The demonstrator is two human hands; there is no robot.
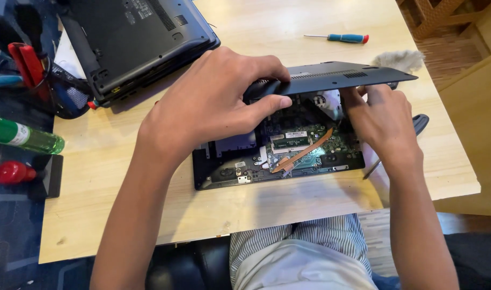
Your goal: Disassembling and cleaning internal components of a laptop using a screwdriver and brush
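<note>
1. Your left hand (218,102): fingers and thumb pinched shut on the left end of the black laptop bottom cover (336,77).
2. Your right hand (385,121): curled closed on the cover's right portion from beneath, near its right edge.
3. Laptop bottom cover: lifted and tilted above the opened laptop base (218,161), vent slots on its upper face.
4. Opened laptop base: lies on the wooden table (122,177) right in front of you; green circuit board (331,145), copper heat pipe (304,150) and memory module (291,143) exposed.
5. Second laptop (138,37): black, underside up, at the table's far left corner, well apart from the first.
6. Screwdriver (342,38): blue handle with red cap, far side of the table, beyond the cover.
7. Grey cloth (398,58): just behind the cover's right end.
8. Green bottle (22,137): lies off the table's left edge, near a red knob (12,173).
</note>
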